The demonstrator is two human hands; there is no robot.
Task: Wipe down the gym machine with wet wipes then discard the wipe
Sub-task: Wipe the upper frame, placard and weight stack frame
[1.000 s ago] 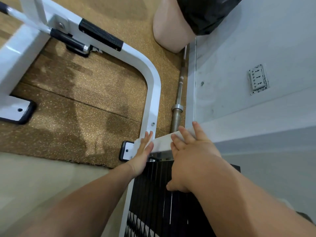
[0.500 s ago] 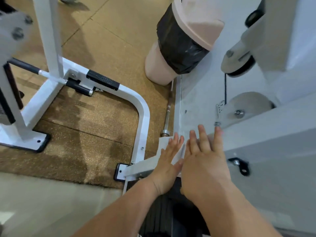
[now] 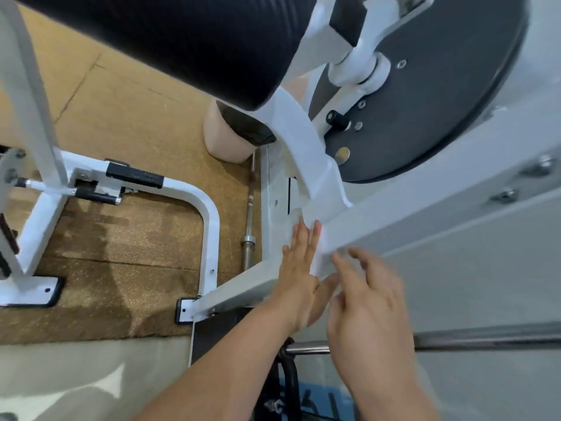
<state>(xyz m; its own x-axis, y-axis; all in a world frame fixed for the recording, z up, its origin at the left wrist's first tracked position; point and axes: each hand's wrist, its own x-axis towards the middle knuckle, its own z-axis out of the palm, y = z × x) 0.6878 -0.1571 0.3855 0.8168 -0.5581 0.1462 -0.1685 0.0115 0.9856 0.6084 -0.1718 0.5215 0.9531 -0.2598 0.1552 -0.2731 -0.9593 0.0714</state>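
A white wet wipe [image 3: 321,253] lies draped over the slanted white frame bar [image 3: 425,214] of the gym machine. My left hand [image 3: 299,268] presses flat against the bar's left side with straight fingers, touching the wipe's edge. My right hand [image 3: 368,311] hovers just right of it, blurred, its fingers spread and slightly bent over the wipe's lower part. Whether the right fingers touch the wipe is unclear.
A black roller pad [image 3: 182,41] hangs overhead at the top. A dark round pulley disc [image 3: 425,95] sits upper right. A pink bin with a black liner [image 3: 230,138] stands on the cork floor beside a barbell [image 3: 249,220]. Another white frame [image 3: 209,226] curves at left.
Both hands have slid up the slanted bar with the wipe. The view has tilted upward, bringing the roller pad and pulley disc into sight. My right fingers have lifted and spread.
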